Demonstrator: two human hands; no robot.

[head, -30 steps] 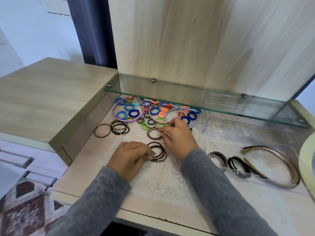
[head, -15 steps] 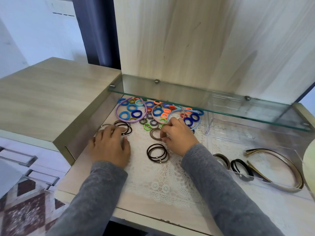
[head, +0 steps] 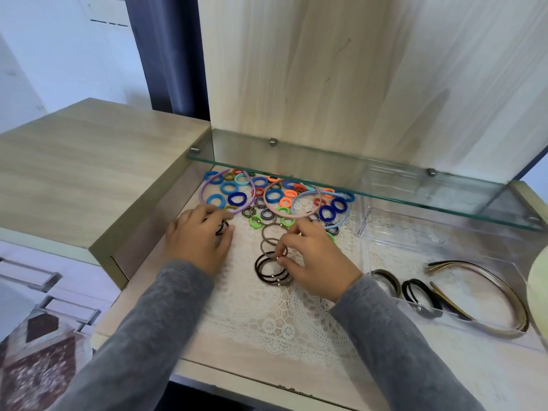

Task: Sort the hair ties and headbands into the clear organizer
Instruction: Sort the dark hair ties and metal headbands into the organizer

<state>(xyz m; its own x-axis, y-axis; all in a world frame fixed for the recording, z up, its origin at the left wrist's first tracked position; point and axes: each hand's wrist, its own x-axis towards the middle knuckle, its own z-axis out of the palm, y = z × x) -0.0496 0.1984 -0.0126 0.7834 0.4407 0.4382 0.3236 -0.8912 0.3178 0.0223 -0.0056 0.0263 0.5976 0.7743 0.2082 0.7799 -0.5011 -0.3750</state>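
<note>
Hair ties being picked up at frame centre, on the lace mat (head: 281, 318).
Right hand (head: 314, 262) pinches a brown hair tie (head: 263, 244) by thumb and forefinger, just above a stack of dark ties (head: 271, 277). Left hand (head: 198, 241), left of centre, curls over black hair ties (head: 222, 227). Colourful ties and headbands (head: 278, 197) sit upper centre under the glass shelf (head: 385, 200). Clear organizer (head: 363, 223) at right holds dark ties (head: 415, 287) and gold headbands (head: 504, 287).

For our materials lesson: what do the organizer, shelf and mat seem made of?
Organizer: likely clear rigid plastic, glossy see-through walls. Shelf: glass, smooth with a greenish edge. Mat: white lace fabric, apparently, with openwork patterns.
</note>
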